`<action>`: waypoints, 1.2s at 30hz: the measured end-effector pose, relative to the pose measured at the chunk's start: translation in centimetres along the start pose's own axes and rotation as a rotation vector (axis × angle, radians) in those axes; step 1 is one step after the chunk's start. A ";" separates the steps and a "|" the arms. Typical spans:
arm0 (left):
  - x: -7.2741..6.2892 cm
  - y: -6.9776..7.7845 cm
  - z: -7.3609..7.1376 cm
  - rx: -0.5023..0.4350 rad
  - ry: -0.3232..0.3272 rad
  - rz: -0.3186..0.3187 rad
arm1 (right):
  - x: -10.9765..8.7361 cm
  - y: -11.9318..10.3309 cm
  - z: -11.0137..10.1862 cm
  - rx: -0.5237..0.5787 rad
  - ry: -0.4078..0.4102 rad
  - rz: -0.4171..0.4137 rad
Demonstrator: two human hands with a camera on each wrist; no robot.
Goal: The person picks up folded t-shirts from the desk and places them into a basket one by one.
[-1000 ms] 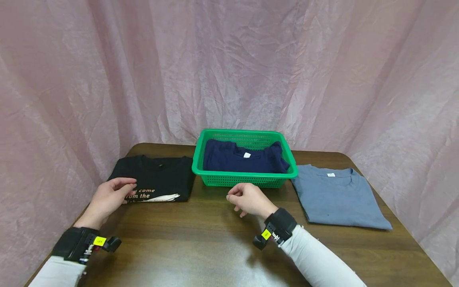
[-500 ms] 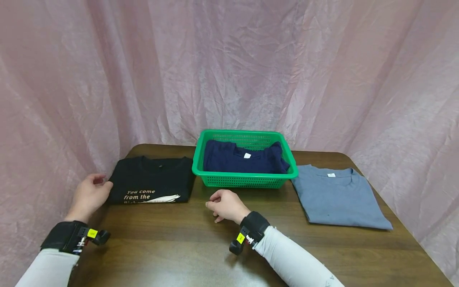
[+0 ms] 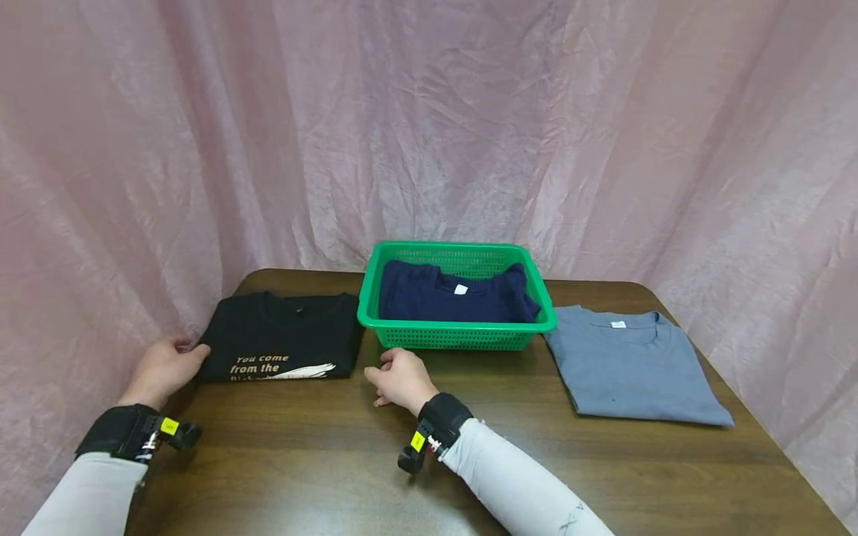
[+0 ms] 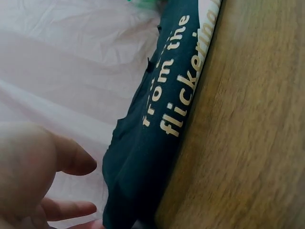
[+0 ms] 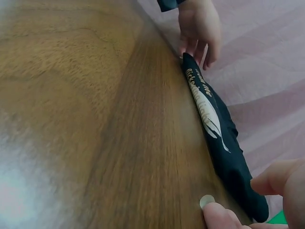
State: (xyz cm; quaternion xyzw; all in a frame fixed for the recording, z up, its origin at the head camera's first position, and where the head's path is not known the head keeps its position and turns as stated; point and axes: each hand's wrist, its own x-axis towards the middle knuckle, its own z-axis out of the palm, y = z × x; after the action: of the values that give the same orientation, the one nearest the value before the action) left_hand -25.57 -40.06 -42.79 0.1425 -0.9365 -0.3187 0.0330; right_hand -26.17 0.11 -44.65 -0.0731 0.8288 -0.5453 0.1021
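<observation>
On the brown wooden table, one folded black fabric T-shirt; my left hand at its edge, right hand nearby, both half-spread, gripping nothing; best scooped evenly.

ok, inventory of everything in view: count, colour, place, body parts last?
Curtain: at least 1, pink, backdrop
Table: 1, brown, before curtain
Basket: 1, green, far middle of table
Black shirt: 1, black, left of basket
Navy shirt: 1, navy, in basket
Grey shirt: 1, blue-grey, right of basket
Wristbands: 2, black, one per arm
Wrist cameras: 2, black, on wristbands
Labels: 2, yellow, by wristbands
Sleeves: 2, whitish, forearms
Left hand: 1, bare, at black shirt's left edge
Right hand: 1, bare, in front of basket
</observation>
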 end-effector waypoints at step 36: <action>1.7 -0.9 0.7 -0.037 -0.048 -0.019 | 2.1 -1.9 4.3 -0.286 0.028 -0.059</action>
State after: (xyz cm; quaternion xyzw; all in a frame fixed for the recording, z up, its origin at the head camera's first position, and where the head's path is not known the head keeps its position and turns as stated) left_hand -27.04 -40.80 -43.91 0.1430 -0.9295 -0.3397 0.0099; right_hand -27.12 -4.91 -44.73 -0.1036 0.8968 -0.4254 0.0631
